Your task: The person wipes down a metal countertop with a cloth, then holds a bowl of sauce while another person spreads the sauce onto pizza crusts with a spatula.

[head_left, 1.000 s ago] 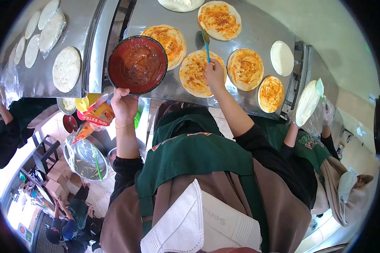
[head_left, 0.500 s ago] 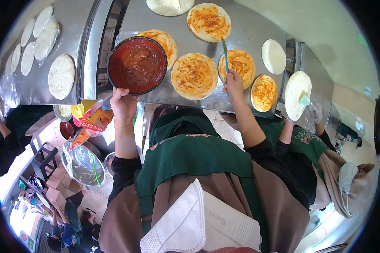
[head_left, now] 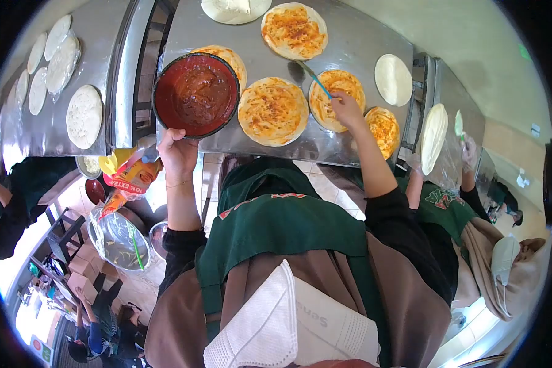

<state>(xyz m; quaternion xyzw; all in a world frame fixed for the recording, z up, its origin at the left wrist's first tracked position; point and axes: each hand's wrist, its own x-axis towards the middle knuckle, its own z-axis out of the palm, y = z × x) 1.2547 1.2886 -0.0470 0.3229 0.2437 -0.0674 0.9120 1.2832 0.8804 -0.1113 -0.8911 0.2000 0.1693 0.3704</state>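
My left hand (head_left: 178,152) grips the near rim of a dark bowl (head_left: 196,95) of red sauce, held above the table's left edge. The bowl partly covers one sauced dough round (head_left: 224,58). In my right hand (head_left: 348,110) is a blue-handled spatula (head_left: 316,78), its dark blade pointing up and left, between the far sauced round (head_left: 294,30) and the right one (head_left: 337,92). That hand is over the right round's lower edge. Another sauced round (head_left: 273,111) lies between bowl and hand, and a smaller one (head_left: 383,132) sits right of my wrist.
Plain dough rounds lie on the steel table (head_left: 374,43) at the right (head_left: 393,80) and far edge (head_left: 236,9). On the left table (head_left: 104,37) are several more. A co-worker at the right holds a pale round (head_left: 433,140) and a spatula. Below left stands a large metal pot (head_left: 119,239).
My right hand has moved right from the middle round to the right one, and the spatula now slants up and left. The bowl stays in my left hand. The table view has shifted left.
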